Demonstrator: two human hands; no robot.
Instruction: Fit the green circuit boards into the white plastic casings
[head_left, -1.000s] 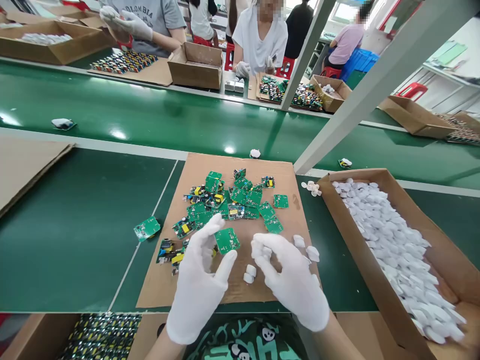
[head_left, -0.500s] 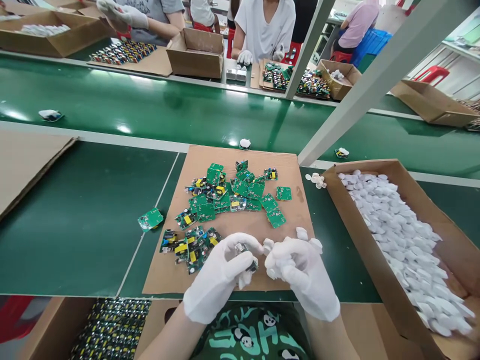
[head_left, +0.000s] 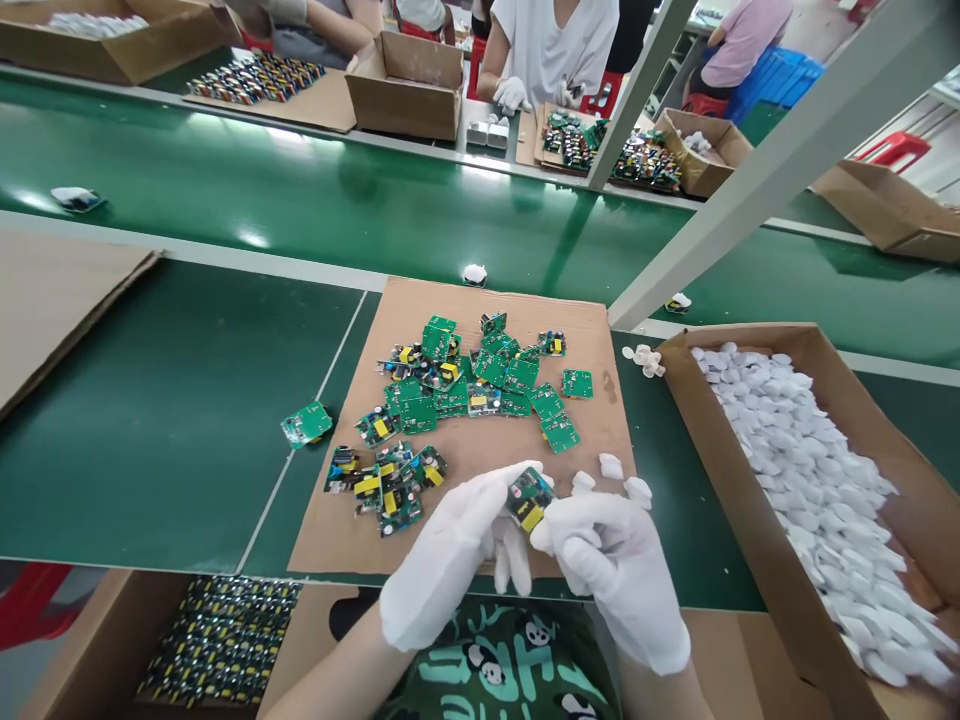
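Observation:
My left hand (head_left: 465, 545), in a white glove, is closed on a small circuit board (head_left: 531, 500) with its component side, including a yellow block, turned up. My right hand (head_left: 619, 575), also gloved, has its fingers pinched together at the board's right edge; whatever lies between them is hidden. Loose white pads (head_left: 611, 466) rest on the cardboard sheet (head_left: 487, 455) just beyond my right hand. Farther up the sheet lies a heap of green circuit boards (head_left: 491, 370). Closer to my left hand sits a smaller pile of boards (head_left: 386, 490), components facing up.
A carton of white pads (head_left: 795, 470) stands at right, beside a slanted post (head_left: 697, 215). The green conveyor (head_left: 300, 190) carries several padded boards. One board (head_left: 307, 425) lies left of the sheet. Below sits a box of boards (head_left: 221, 640). Co-workers sit across the belt.
The circuit board has turned to show its components, and my right hand has come against its edge. Pieces on the conveyor have moved left. The view has shifted slightly.

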